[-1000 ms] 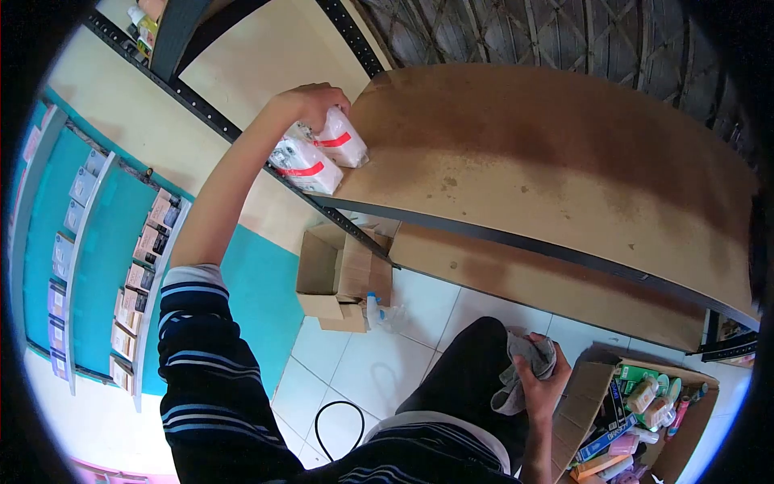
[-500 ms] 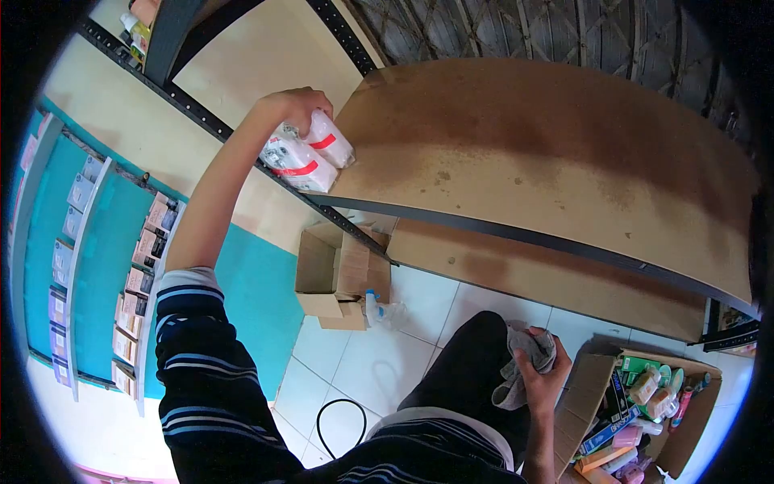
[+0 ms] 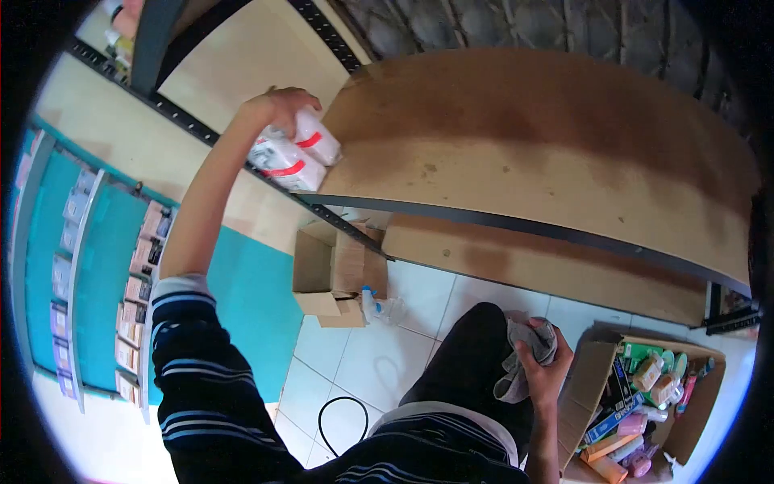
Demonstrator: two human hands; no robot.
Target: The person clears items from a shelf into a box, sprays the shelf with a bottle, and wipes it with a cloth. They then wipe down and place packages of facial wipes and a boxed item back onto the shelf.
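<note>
My left hand is closed on the top of white plastic-wrapped packs with red bands, which stand at the left end of the brown shelf, beside the black perforated post. Its fingertips are partly hidden behind the packs. Low in the view, my right hand grips a grey cloth near my knee.
An open cardboard box and a spray bottle are on the tiled floor below the shelf. At lower right sits a carton of toiletries. Small boxes line the wall racks at left.
The shelf, packs and left hand appear slightly further left as the view shifts. Both hands keep their holds.
</note>
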